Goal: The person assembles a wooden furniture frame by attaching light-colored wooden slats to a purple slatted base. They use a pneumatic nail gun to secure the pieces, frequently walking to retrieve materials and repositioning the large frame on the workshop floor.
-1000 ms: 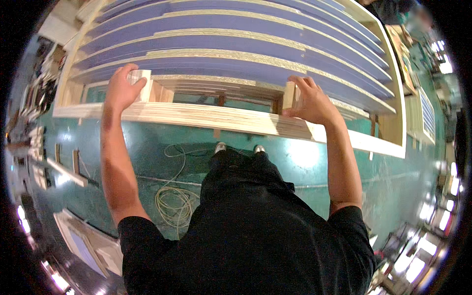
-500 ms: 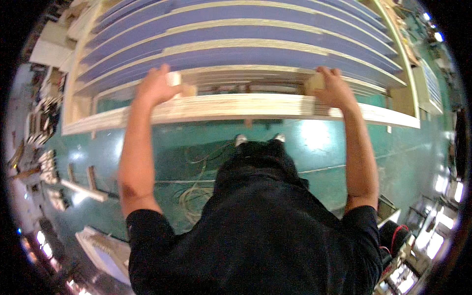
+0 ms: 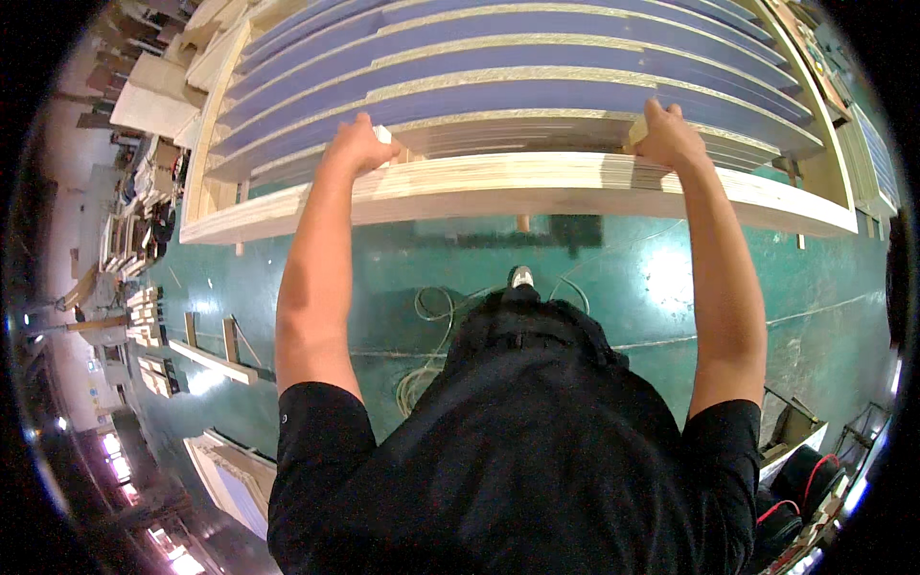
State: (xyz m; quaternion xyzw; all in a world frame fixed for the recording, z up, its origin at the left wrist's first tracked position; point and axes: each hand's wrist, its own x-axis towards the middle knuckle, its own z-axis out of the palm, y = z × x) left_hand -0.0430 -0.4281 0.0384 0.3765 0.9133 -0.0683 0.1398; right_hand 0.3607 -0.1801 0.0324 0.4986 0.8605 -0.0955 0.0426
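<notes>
A large pale wooden frame (image 3: 517, 182) stretches across the far side, with several blue-faced slats (image 3: 508, 96) in slanted rows inside it. My left hand (image 3: 360, 147) is closed around a small pale wooden block (image 3: 382, 134) just behind the frame's near rail. Farther right, my right hand (image 3: 674, 139) is closed on another wooden block (image 3: 635, 136) at the same rail. Its fingertips reach over toward the nearest slat. The undersides of both hands are hidden, so how far each grip wraps round its block cannot be seen.
Below the frame lies a green floor (image 3: 613, 278) with a coiled pale hose (image 3: 422, 388) near my legs. Wooden pieces (image 3: 216, 361) lie at left, and a panel stack (image 3: 230, 474) stands at lower left. Black bags with red cord (image 3: 800, 479) sit at lower right.
The frame and both hands now appear farther right and slightly higher in the picture. Only one shoe shows now, where two showed before. Both hands keep their places at the near rail.
</notes>
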